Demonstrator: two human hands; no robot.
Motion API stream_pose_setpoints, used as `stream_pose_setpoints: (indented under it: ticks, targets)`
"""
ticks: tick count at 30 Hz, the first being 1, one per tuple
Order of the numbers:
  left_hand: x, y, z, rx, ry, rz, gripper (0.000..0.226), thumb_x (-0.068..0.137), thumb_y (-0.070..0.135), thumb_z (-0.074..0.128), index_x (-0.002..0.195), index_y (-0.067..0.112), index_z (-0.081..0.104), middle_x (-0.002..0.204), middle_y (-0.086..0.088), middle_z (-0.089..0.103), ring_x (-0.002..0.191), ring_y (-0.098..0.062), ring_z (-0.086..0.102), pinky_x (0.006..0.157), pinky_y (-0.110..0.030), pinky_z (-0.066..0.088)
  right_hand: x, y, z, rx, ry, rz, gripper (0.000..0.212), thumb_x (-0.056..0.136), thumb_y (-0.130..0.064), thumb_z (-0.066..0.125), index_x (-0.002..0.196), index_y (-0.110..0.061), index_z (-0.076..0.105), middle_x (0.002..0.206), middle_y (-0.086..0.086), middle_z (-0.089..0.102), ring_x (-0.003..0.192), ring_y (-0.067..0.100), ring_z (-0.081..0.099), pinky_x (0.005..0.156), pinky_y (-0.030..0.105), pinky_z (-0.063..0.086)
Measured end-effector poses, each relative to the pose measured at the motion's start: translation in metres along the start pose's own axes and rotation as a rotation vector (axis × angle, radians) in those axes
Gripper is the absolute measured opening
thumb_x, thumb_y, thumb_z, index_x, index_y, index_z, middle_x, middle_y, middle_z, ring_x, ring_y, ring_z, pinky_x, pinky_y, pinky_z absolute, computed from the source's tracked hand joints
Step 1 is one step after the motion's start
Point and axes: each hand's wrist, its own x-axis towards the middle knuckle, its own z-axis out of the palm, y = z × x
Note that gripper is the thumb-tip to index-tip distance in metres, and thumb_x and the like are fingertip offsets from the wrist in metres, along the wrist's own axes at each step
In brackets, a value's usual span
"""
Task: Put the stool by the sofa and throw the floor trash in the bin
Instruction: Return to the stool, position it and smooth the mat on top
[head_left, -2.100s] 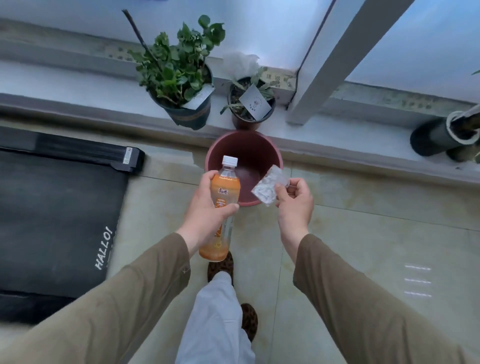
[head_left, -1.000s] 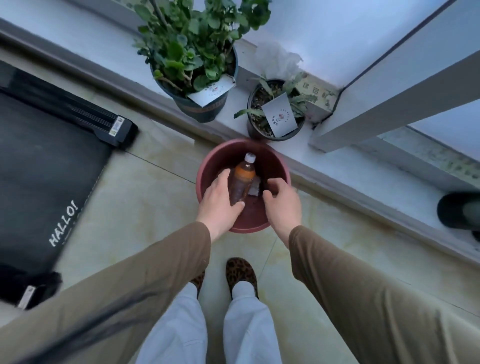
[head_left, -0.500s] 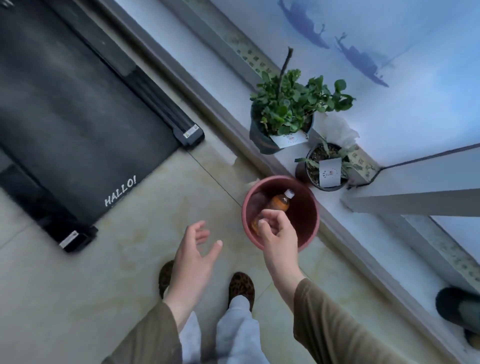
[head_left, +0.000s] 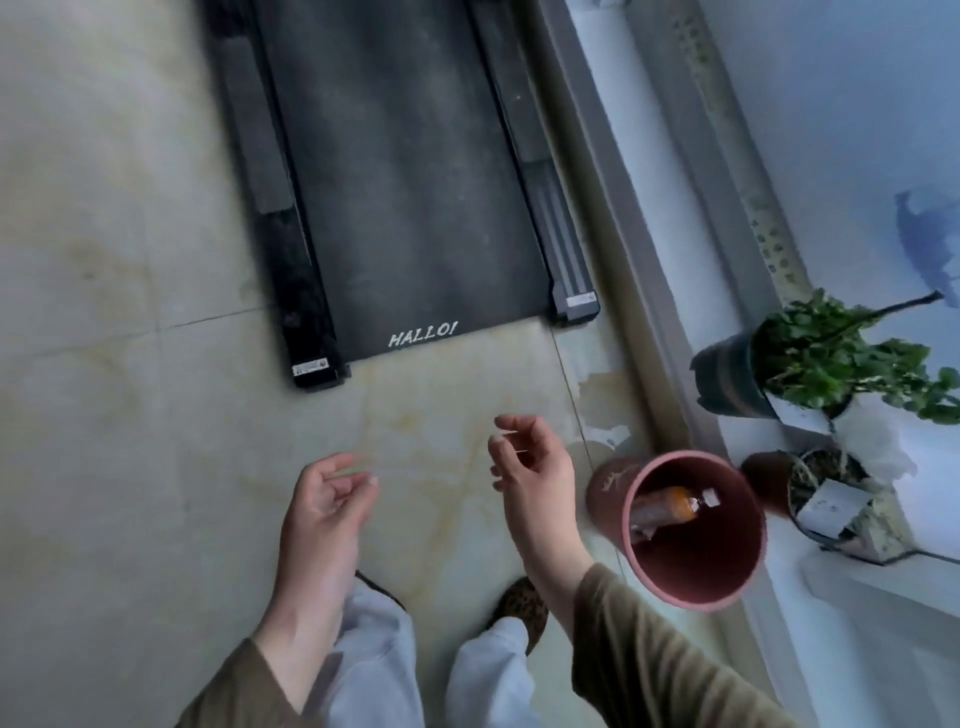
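The dark red bin (head_left: 613, 499) stands on the tiled floor at the right, beside the window ledge. Inside it lies an orange drink bottle (head_left: 670, 506) with a white cap, and a bit of clear wrapper (head_left: 644, 531) shows just under it. My left hand (head_left: 324, 512) hangs empty over the floor with loosely curled fingers. My right hand (head_left: 530, 467) is also empty, fingers apart, just left of the bin and not touching it. No stool or sofa is in view.
A black treadmill (head_left: 415, 182) marked "HALLO!" lies on the floor ahead. Two potted plants, a large one (head_left: 826, 358) and a small one (head_left: 826, 483), stand on the window ledge (head_left: 857, 613) at right. My feet in leopard slippers (head_left: 524, 605) are below.
Both hands lowered the bottle and the wrapper into the bin and let go. They have drawn back left, empty, and my view has swung left toward the treadmill.
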Motion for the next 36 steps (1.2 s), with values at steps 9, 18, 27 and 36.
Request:
stream_pose_setpoints:
  ticks: [9, 18, 27, 36]
  targets:
    - [0.027, 0.009, -0.106, -0.257, 0.141, -0.037, 0.020, 0.099, 0.002, 0.063, 0.112, 0.017, 0.063, 0.095, -0.007, 0.066, 0.088, -0.020, 0.066, 0.084, -0.031, 0.053, -0.025, -0.035, 0.116, -0.113, -0.164, -0.056, 0.014, 0.093, -0.016, 0.063, 0.102, -0.025, 0.068, 0.076, -0.004, 0.062, 0.064, 0.011, 0.052, 0.062, 0.036, 0.048]
    - [0.058, 0.029, -0.226, -0.435, 0.261, -0.072, 0.018, 0.099, 0.000, 0.062, 0.111, 0.013, 0.062, 0.096, -0.010, 0.066, 0.084, -0.019, 0.066, 0.082, -0.028, 0.053, -0.057, -0.076, 0.245, -0.122, -0.306, -0.072, 0.013, 0.094, -0.007, 0.062, 0.102, -0.016, 0.068, 0.074, 0.001, 0.055, 0.057, 0.012, 0.044, 0.049, 0.023, 0.041]
    - [0.086, 0.045, -0.313, -0.519, 0.348, -0.076, 0.013, 0.100, 0.003, 0.062, 0.107, 0.013, 0.066, 0.101, -0.015, 0.068, 0.085, -0.019, 0.068, 0.086, -0.031, 0.054, -0.074, -0.107, 0.344, -0.214, -0.426, -0.182, 0.008, 0.094, -0.010, 0.064, 0.100, -0.014, 0.068, 0.073, 0.002, 0.057, 0.059, 0.014, 0.044, 0.056, 0.030, 0.041]
    - [0.134, 0.069, -0.382, -0.580, 0.456, -0.124, 0.011, 0.099, 0.004, 0.064, 0.105, 0.013, 0.068, 0.093, -0.008, 0.070, 0.083, -0.019, 0.068, 0.086, -0.033, 0.054, -0.054, -0.141, 0.443, -0.191, -0.506, -0.164, 0.009, 0.094, -0.006, 0.065, 0.100, -0.012, 0.067, 0.070, 0.000, 0.054, 0.057, 0.012, 0.042, 0.056, 0.028, 0.037]
